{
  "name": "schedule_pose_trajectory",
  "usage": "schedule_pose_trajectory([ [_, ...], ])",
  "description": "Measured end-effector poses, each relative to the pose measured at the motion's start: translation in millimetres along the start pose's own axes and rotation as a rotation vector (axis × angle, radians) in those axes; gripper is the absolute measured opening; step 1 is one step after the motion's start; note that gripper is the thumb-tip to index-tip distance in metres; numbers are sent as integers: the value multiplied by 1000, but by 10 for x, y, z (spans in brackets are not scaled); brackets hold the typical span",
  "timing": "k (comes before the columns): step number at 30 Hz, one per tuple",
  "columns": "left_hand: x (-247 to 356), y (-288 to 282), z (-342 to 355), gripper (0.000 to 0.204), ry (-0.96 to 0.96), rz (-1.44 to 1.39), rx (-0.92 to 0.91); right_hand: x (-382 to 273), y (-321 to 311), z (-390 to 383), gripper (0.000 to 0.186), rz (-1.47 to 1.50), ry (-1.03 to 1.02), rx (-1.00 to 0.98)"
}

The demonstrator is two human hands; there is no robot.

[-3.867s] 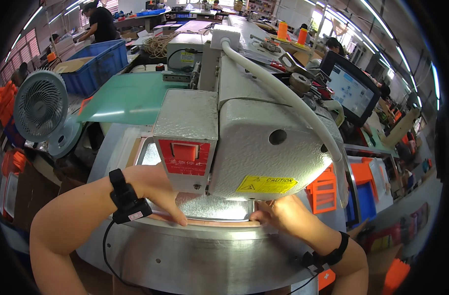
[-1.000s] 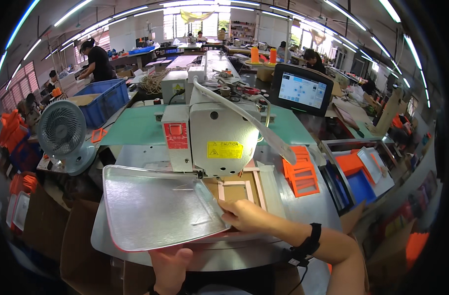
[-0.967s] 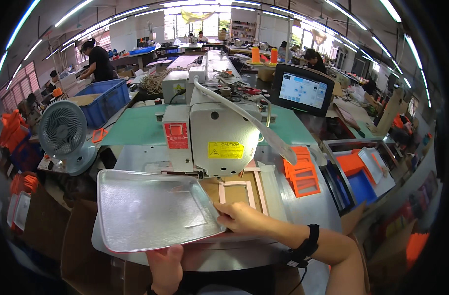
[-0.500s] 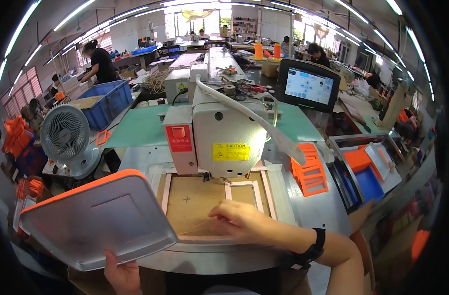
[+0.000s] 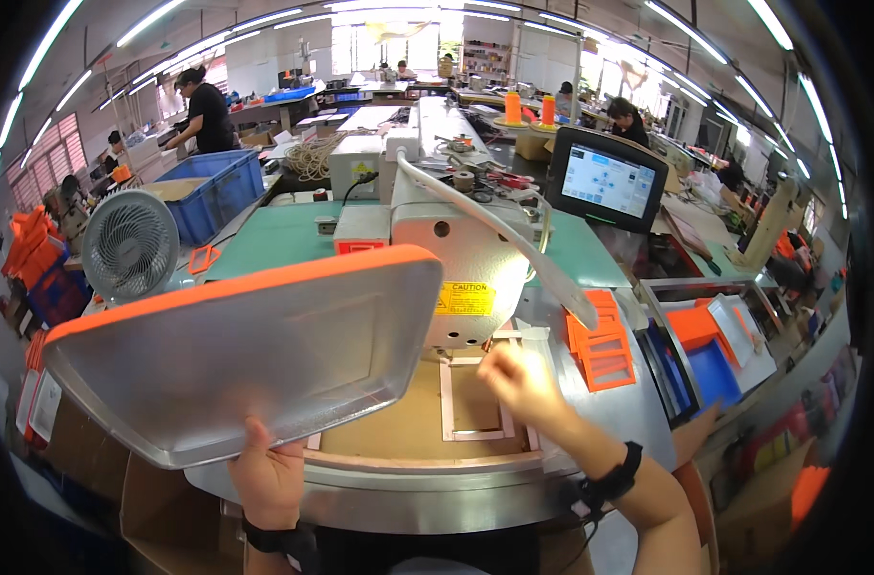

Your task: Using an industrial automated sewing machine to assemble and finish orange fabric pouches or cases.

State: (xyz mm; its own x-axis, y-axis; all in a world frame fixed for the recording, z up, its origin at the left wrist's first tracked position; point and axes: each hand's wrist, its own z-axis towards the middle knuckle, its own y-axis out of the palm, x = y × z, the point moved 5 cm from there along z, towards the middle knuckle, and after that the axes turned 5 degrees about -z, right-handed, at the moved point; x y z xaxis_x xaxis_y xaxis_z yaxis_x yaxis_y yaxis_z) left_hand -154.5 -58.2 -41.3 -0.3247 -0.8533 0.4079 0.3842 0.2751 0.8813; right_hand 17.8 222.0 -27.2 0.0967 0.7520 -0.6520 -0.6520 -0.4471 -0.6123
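Note:
My left hand (image 5: 269, 477) grips the lower edge of a grey, shallow tray-like shell with an orange rim (image 5: 236, 359), thumb on the face toward me. The shell is tilted up at the left, covering part of the industrial sewing machine (image 5: 427, 230). My right hand (image 5: 523, 383) hovers over the right of the brown work plate (image 5: 384, 431), its fingers curled together. Whatever they may hold is too small and blurred to make out. Pale strips (image 5: 447, 402) form a small frame on the plate below that hand.
Orange cut-out frames (image 5: 600, 345) lie right of the plate. Farther right stands an open bin with blue and orange pieces (image 5: 715, 359). A control screen (image 5: 606, 180) is at back right; a fan (image 5: 130, 244) and blue crate (image 5: 207, 196) are left. Other people work farther back.
The shell has moved right and up with my left hand, now hiding more of the machine. My right hand has moved right and up from the plate's middle.

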Motion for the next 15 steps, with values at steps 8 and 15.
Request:
schedule_pose_trajectory([
  [8,4,113,52,33,-148,-198,-5,-759,437,-343,20,501,25,-782],
  [15,-260,74,3,33,-234,-140,21,-253,-187,-72,4,548,136,87],
])
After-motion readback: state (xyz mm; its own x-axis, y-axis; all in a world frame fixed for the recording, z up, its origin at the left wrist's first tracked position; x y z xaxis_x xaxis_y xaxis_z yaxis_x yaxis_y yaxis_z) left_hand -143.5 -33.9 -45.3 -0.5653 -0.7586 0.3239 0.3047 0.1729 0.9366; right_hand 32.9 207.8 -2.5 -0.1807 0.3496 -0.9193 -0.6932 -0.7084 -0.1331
